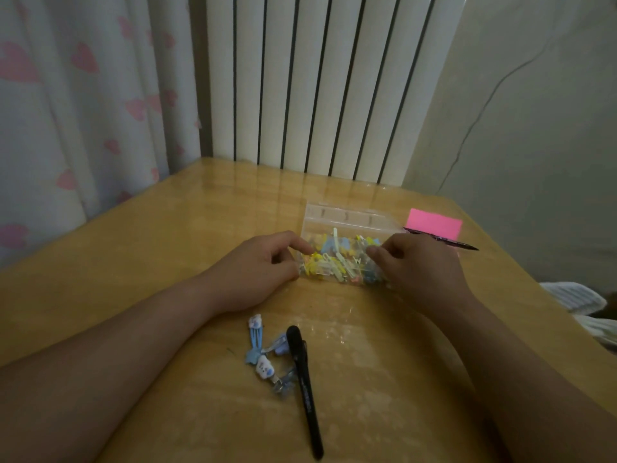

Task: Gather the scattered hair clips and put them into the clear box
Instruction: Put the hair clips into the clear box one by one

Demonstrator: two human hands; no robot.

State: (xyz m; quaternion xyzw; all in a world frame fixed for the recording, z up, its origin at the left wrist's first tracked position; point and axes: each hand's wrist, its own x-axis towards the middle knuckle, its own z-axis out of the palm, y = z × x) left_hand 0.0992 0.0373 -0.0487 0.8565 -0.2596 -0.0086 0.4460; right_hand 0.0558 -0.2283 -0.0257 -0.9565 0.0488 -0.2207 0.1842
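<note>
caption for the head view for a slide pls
Left hand and right hand hold the clear box of clips; blue clips and a black clip lie loose on the table.

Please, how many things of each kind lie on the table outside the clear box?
Small blue hair clips: 4, as well as the cluster shows
Long black item, clip or pen: 1
Dark pen: 1
Pink note: 1
Total outside the clear box: 7
</note>
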